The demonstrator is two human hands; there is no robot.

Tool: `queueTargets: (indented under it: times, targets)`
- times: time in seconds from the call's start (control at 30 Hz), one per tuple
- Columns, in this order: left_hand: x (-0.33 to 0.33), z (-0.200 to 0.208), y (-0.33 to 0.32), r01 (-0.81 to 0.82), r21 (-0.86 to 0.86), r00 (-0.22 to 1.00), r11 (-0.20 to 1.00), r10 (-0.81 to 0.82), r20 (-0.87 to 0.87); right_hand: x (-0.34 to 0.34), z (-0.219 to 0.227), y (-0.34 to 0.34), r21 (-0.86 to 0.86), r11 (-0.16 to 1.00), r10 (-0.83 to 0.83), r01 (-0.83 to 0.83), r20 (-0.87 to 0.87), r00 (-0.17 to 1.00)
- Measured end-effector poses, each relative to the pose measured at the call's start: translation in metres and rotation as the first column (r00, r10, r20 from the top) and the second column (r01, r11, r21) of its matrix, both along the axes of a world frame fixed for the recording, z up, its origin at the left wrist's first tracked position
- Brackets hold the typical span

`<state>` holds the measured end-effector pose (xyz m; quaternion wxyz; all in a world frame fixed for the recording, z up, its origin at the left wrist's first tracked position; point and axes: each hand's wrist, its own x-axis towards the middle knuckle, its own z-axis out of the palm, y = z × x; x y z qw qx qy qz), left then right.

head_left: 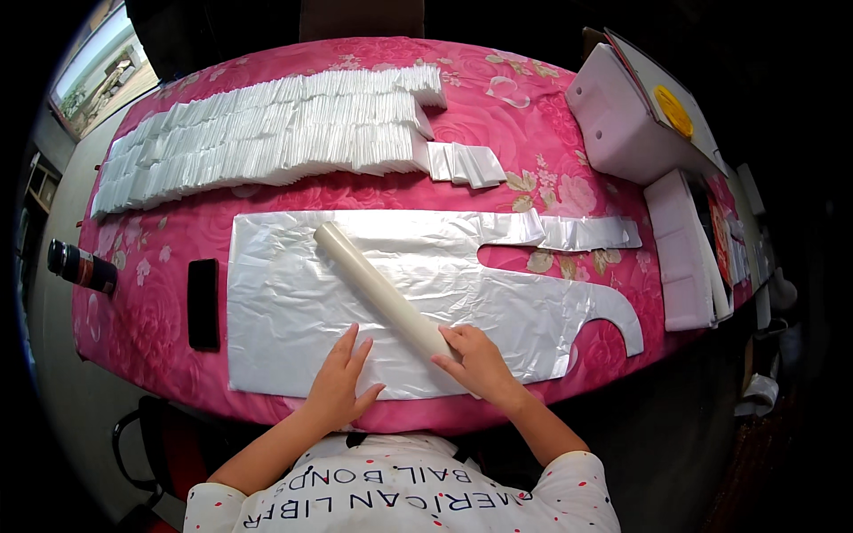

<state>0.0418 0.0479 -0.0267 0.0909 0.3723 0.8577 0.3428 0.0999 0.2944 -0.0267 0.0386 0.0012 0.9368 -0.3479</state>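
Phone [203, 305]: on bench [147, 351], 9 o'clock of silvery sheet [435, 266].
Left hand [342, 377]: fingers spread, 7 o'clock of pale tube [382, 293].
Tube: diagonal on sheet, far end between 10 and 11 o'clock.
Right hand [477, 355]: gripping tube's near end.

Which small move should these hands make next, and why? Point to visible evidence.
Probably bring the left hand onto the pale roll, farther along than the right hand. The roll slants across the wrinkled plastic sheet, only the right hand is at its near end, and the left is open and apart from it.
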Motion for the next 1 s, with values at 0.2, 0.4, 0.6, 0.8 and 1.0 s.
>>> queueTargets:
  times: [0.2, 0.4, 0.6, 0.8, 1.0]
  targets:
    - [0.0, -0.018, 0.057, 0.204, -0.024, 0.976, 0.979, -0.205, -0.079, 0.038, -0.028, 0.019, 0.177, 0.982, 0.091, -0.06, -0.177, 0.98]
    - [0.01, -0.016, 0.114, 0.336, -0.1, 0.926, 0.937, -0.348, -0.149, 0.053, -0.05, 0.164, 0.406, 0.854, -0.224, 0.325, -0.278, 0.934]
    - [0.019, -0.015, 0.147, 0.325, -0.108, 0.923, 0.94, -0.34, -0.18, 0.122, -0.067, 0.279, 0.466, 0.526, -0.588, 0.711, -0.405, 0.7]
    - [0.024, -0.017, 0.154, 0.295, -0.171, 0.931, 0.94, -0.323, -0.172, 0.129, -0.058, 0.276, 0.394, 0.454, -0.631, 0.799, -0.491, 0.601]
    - [0.024, -0.018, 0.156, 0.307, -0.19, 0.927, 0.933, -0.338, -0.163, 0.115, -0.025, 0.234, 0.324, 0.452, -0.699, 0.831, -0.451, 0.556]
